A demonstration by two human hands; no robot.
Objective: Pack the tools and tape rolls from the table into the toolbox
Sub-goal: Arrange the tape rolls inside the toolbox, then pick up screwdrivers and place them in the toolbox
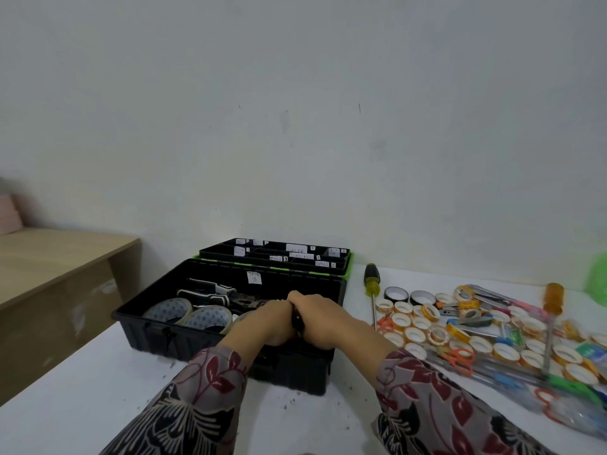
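Toolbox (157,336) sits open on the counter (82,389). Left hand (266,323) and right hand (325,318) both clamp a dark object (297,320) above it. This looks like the stowing step; next it probably needs lowering and releasing, then a reach for the tape rolls (414,334).

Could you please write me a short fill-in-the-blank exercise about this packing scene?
The left hand and right hand grip one dark object above the open, ____ toolbox.
The yellow-handled screwdriver lies to the toolbox's ____.
The toolbox's paper label shows the number ____.
Missing: black; right; 3.
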